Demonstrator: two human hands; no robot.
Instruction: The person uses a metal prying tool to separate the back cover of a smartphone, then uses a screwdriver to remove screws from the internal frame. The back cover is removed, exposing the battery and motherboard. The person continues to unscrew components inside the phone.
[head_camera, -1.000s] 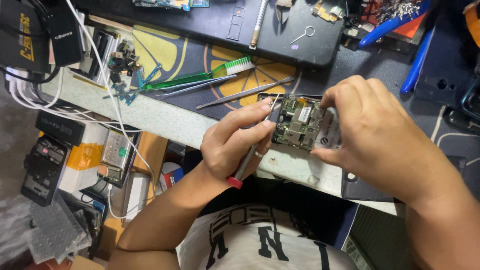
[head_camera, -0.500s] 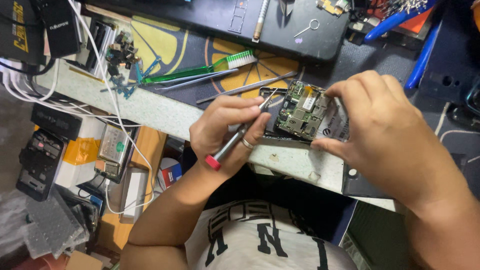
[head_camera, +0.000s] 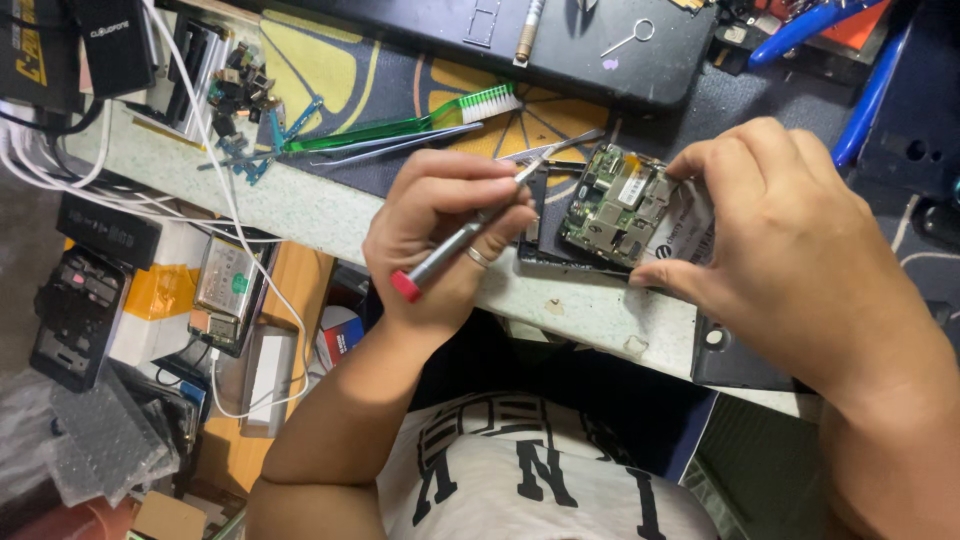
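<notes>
- My left hand stayed clamped on the screwdriver, red cap toward me, tip now lifted over the phone's top edge rather than down beside the board.
- My right hand still pinched the opened phone by its right side, at the bench's front edge.
- The circuit board now sat tilted up from the frame.
- The green toothbrush lay unmoved.

Pale workbench with a dark patterned mat, green toothbrush, tweezers, opened phone
</notes>
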